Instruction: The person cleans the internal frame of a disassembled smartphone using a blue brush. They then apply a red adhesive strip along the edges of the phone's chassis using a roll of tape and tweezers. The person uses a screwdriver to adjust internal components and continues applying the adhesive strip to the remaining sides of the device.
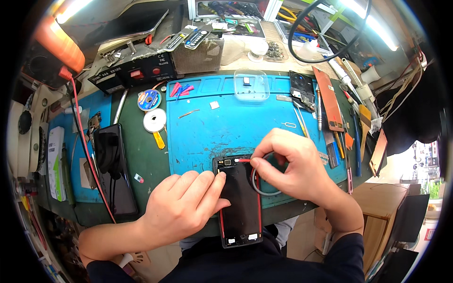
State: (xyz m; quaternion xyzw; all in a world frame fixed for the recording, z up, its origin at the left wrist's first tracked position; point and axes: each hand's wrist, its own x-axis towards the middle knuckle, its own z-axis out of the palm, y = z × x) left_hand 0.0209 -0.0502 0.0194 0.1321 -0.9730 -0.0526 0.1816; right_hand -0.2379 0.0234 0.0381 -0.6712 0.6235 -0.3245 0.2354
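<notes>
A black phone frame [240, 203] lies at the near edge of the blue mat, its lower end reaching over the table edge toward me. Thin red strips run down both of its long sides. My left hand [184, 203] is closed at its left edge, index fingertip on the upper left corner and thumb on the side. Thumb and forefinger of my right hand [292, 165] pinch a short red strip of tape [243, 160] at the frame's top edge. A thin grey ring, seemingly a narrow tape roll [265, 192], hangs around the right fingers, partly hidden by them.
On the blue mat [212, 127] stand a clear plastic box [251, 86] and tweezers [301, 121]. Spools [155, 120] and a dark phone [115, 170] lie left. Brown panels [329, 101] and hand tools crowd the right. A black power unit [141, 70] stands behind.
</notes>
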